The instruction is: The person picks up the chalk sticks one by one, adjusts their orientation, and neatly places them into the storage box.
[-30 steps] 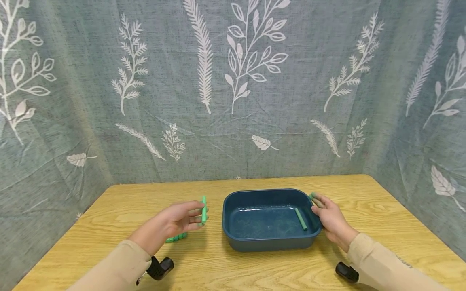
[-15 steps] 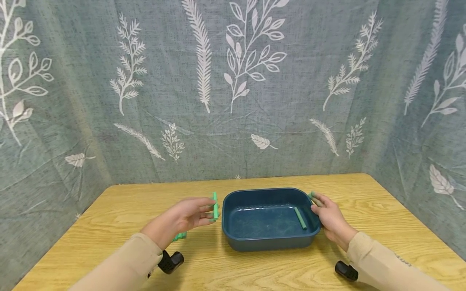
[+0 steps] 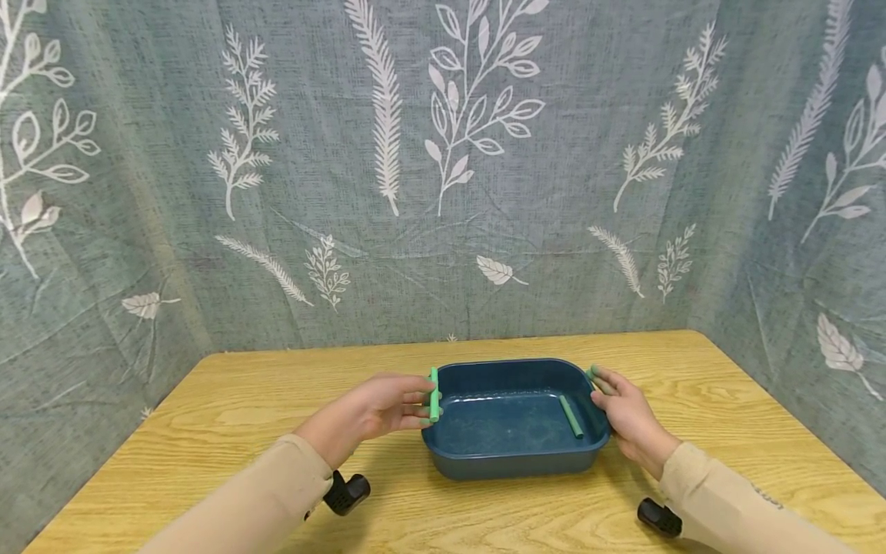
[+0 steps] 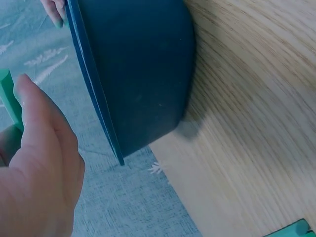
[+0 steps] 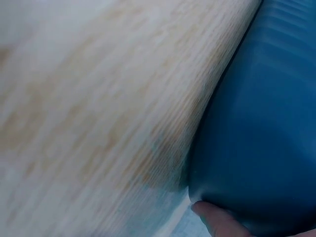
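Note:
A slim green stick [image 3: 434, 396] is pinched upright between the thumb and fingers of my left hand [image 3: 388, 404]. In the head view it overlaps the left rim of a dark blue rectangular tub [image 3: 512, 465]. The left wrist view shows the stick [image 4: 10, 98] beyond the thumb, beside the tub's outer wall [image 4: 138, 74]. A second green stick [image 3: 571, 417] lies inside the tub near its right end. My right hand [image 3: 631, 415] holds the tub's right side, thumb at the rim. One fingertip [image 5: 210, 212] touches the tub's lower outside in the right wrist view.
More green sticks [image 4: 296, 229] lie side by side on the wooden table [image 3: 263, 400], at the bottom right of the left wrist view; the left arm hides them in the head view. A patterned grey-green curtain [image 3: 415, 292] surrounds the table's back and sides.
My left hand has moved right with the green stick, from over the table to the tub's left rim. The right hand and the tub have stayed in place.

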A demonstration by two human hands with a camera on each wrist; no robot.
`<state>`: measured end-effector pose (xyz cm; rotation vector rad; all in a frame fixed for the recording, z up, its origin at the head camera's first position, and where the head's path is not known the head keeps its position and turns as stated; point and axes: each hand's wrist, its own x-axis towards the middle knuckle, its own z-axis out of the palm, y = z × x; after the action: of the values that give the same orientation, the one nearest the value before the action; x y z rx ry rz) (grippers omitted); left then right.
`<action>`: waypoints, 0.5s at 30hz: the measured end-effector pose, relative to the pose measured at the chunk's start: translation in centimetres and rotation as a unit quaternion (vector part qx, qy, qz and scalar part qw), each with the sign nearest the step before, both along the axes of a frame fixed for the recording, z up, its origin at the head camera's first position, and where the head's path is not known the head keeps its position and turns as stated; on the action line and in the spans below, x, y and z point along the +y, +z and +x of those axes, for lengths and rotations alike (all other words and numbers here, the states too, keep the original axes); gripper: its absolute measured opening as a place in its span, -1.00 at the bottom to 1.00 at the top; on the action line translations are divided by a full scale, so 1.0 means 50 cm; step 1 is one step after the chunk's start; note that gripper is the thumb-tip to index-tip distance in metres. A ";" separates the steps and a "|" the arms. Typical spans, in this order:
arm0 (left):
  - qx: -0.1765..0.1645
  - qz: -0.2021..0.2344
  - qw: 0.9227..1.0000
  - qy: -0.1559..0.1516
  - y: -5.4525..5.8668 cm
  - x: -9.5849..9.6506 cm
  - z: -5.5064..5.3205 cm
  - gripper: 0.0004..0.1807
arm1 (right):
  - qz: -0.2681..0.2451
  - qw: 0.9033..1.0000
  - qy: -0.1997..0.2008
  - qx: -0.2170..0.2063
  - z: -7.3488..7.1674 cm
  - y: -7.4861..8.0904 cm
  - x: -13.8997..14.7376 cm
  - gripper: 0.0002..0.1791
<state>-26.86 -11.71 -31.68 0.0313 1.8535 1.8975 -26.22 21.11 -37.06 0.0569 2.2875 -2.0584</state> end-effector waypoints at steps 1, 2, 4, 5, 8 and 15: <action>0.000 -0.006 1.000 -0.002 0.001 0.003 0.000 -0.57 | 0.000 1.000 0.000 0.000 0.000 0.000 0.000 -0.38; 0.000 -0.010 1.000 -0.002 0.002 0.007 -0.001 -0.57 | 0.000 1.000 0.000 0.001 0.000 0.000 0.000 -0.38; 0.000 -0.019 1.000 -0.003 0.005 0.013 -0.002 -0.59 | -0.002 1.000 0.000 0.000 0.000 0.000 -0.001 -0.38; -0.001 -0.022 1.000 -0.006 0.007 0.017 -0.003 -0.59 | -0.002 1.000 0.000 0.000 0.001 0.000 -0.001 -0.38; -0.002 -0.028 1.000 -0.009 0.013 0.028 -0.006 -0.59 | -0.001 1.000 0.000 0.000 0.002 0.001 -0.001 -0.38; -0.018 -0.038 0.999 -0.014 0.022 0.056 -0.013 -0.57 | 0.000 1.000 -0.002 -0.002 0.004 0.002 0.000 -0.38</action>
<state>-27.51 -8.93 -30.61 -0.0013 1.8901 1.7954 -26.03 21.09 -36.94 0.0646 2.2875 -2.0585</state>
